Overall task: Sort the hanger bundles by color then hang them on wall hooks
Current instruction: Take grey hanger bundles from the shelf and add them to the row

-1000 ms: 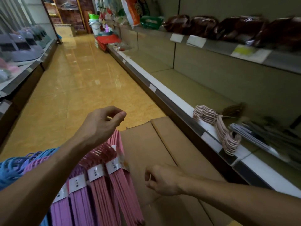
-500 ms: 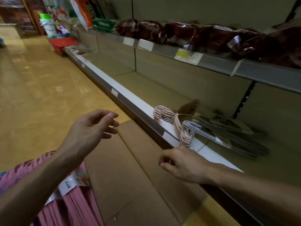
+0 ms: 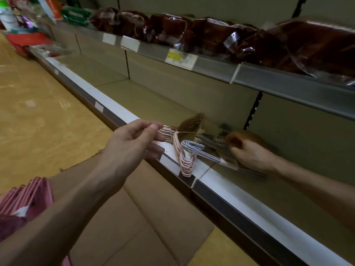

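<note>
Shelf holds hanger bundles; right hand grips one (blurred).

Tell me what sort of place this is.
Most likely a shop aisle: long metal shelves carry price labels on their edges, wrapped packaged goods line the upper shelf, and bundled hangers lie on the lower one.

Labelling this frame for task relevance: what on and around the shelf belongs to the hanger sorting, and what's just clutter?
Job:
pale pink hanger bundle
grey-blue hanger bundle
dark hanger bundle
brown hanger bundle
pink hangers
left hand
right hand

Lying about:
cardboard box
dark red packets
price labels
</note>
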A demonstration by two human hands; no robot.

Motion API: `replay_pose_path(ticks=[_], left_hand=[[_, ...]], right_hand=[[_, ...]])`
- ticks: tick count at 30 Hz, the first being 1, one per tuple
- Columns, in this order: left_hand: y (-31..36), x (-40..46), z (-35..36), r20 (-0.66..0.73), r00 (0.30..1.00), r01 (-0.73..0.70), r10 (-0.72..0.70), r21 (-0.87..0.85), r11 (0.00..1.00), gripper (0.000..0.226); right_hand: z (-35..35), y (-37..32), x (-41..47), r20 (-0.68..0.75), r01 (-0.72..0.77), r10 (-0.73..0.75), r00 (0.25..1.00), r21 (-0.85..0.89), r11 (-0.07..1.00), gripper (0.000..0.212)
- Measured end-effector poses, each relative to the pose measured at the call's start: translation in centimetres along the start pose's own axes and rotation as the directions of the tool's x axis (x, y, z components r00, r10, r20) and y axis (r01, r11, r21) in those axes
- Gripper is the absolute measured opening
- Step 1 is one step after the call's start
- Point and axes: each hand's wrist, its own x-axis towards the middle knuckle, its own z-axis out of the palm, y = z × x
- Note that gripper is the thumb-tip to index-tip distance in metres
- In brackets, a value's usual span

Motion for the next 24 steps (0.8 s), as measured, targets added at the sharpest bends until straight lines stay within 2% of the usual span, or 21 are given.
replay_pose_path(ticks=[2, 5, 10, 12, 15, 18, 24], left_hand=[[-0.1, 0.2, 1.1, 0.022, 1.000, 0.016, -0.015, -0.028, 0.999, 0.020], [-0.5, 0.4, 2.3, 0.054, 0.998, 0.027, -0.025, -0.031, 0.999, 0.019], [-0.9, 0.7, 2.9, 0.071, 0.996, 0.047, -0.045, -0.026, 0.999, 0.020], [-1.0, 0.9, 3.0, 0.072, 0.996, 0.054, -0.053, -0.006, 0.999, 0.020], [-1.0, 0.8, 3.0, 0.086, 0.994, 0.058, -0.060, 0.031, 0.998, 0.021], [-1.1, 0.7, 2.9, 0.097, 0.993, 0.062, -0.068, 0.055, 0.997, 0.021], [-1.0, 0.6, 2.2, 0.116, 0.990, 0.075, -0.083, 0.069, 0.995, 0.021]], right_hand=[[0.0, 2.3, 1.2, -0.009, -0.070, 0.069, 0.998, -0.097, 0.993, 0.030], [0.1, 5.0, 2.6, -0.027, -0.057, 0.052, 0.998, -0.230, 0.972, 0.036], [0.6, 10.0, 4.9, 0.049, -0.033, 0.056, 0.997, -0.386, 0.922, 0.034], [0.4, 9.2, 4.3, 0.043, -0.013, 0.034, 0.998, -0.422, 0.906, 0.026], [-0.3, 7.7, 3.0, -0.022, 0.000, -0.013, 1.000, -0.484, 0.875, 0.019], [-0.4, 8.0, 2.8, -0.134, -0.027, -0.039, 0.990, -0.460, 0.888, 0.025], [-0.2, 7.5, 2.8, -0.256, -0.049, -0.088, 0.963, -0.484, 0.874, 0.033]])
